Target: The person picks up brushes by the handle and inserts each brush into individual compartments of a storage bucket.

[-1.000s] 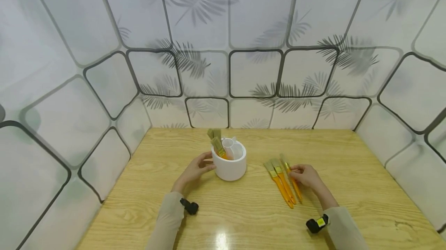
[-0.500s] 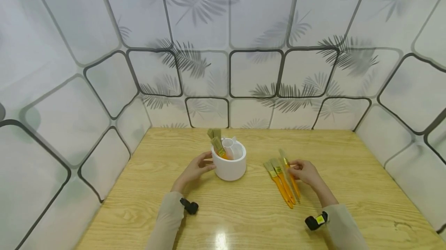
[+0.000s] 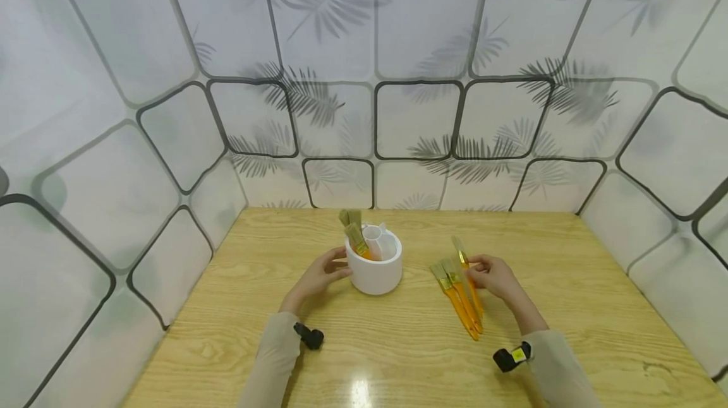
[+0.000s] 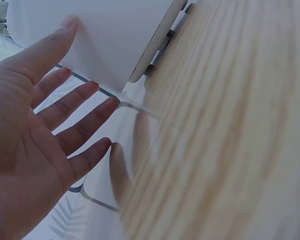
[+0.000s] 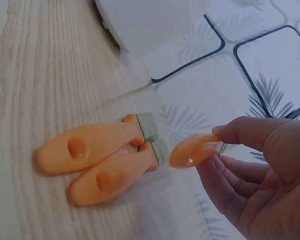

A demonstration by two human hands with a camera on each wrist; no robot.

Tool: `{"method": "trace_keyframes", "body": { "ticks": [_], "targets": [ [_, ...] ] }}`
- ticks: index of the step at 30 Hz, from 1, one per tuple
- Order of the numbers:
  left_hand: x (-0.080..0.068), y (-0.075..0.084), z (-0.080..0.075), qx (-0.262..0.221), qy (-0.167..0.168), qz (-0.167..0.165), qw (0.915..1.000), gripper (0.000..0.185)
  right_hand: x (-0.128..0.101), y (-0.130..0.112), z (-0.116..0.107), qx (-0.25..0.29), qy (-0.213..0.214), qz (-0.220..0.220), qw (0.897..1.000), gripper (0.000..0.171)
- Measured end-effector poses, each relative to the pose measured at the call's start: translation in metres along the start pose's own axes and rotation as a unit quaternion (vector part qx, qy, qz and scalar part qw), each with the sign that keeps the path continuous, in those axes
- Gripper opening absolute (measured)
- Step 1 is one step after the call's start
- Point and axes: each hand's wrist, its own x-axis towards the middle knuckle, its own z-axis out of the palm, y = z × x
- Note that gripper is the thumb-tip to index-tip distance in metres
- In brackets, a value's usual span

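In the head view a round white organizer pot (image 3: 374,276) with a ribbed inner divider stands on the table. Several brushes (image 3: 357,240) lean in it, bristles up. My left hand (image 3: 315,278) is beside its left wall, fingers extended; in the left wrist view the thumb touches the white wall (image 4: 105,40). Farther right, my right hand (image 3: 496,278) pinches an orange-handled paintbrush (image 5: 190,152) between thumb and fingers, off the table, bristles pointing away. Two more orange paintbrushes (image 3: 458,307) lie side by side on the wood, just left of the held one.
The wooden table (image 3: 398,345) has a light grain. Patterned cloth walls (image 3: 421,117) with leaf prints enclose its back and both sides. A black camera (image 3: 309,336) is strapped on the left wrist, another (image 3: 512,356) on the right.
My right hand has lifted the pinched paintbrush off the table and moved it slightly away and left. The left hand and the pot have stayed put.
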Motion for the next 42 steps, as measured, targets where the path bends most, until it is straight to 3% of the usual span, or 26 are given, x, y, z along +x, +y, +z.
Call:
{"method": "trace_keyframes", "body": {
  "ticks": [12,21,42],
  "targets": [
    [0.001,-0.002,0.0,0.003,0.0,0.005,1.0,0.059,0.003,-0.005,0.004,0.02,-0.011,-0.023,0.999,0.046],
    [0.011,-0.031,0.0,0.007,0.021,0.003,0.9997,0.059,0.003,-0.013,0.008,0.027,-0.001,-0.041,0.999,0.046],
    [0.011,-0.03,0.0,0.005,0.017,-0.002,0.9998,0.06,0.005,-0.018,0.011,0.054,0.013,-0.065,0.996,0.044]
  ]
}}
